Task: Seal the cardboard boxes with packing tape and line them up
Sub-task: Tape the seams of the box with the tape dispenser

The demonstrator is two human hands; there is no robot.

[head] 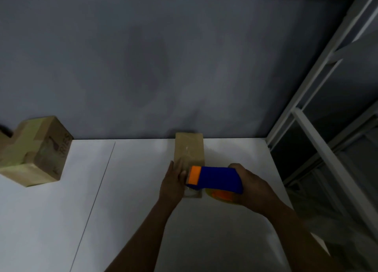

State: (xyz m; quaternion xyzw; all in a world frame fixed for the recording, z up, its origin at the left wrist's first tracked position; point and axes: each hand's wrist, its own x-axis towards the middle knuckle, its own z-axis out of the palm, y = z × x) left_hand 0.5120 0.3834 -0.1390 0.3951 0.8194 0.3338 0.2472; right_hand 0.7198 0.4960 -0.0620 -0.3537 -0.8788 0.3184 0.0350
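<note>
Plenty of open tabletop is left between the taped box at the far left and the small box in the middle, so that lane isn't blocked. Going back is cut off by the grey wall, with the small box set close up to it. The right side is hemmed in by a white metal frame. The small box's near end is covered by the flat left hand and by the tape dispenser gripped in the right hand.

Dim grey wall; white table; white shelving at right
</note>
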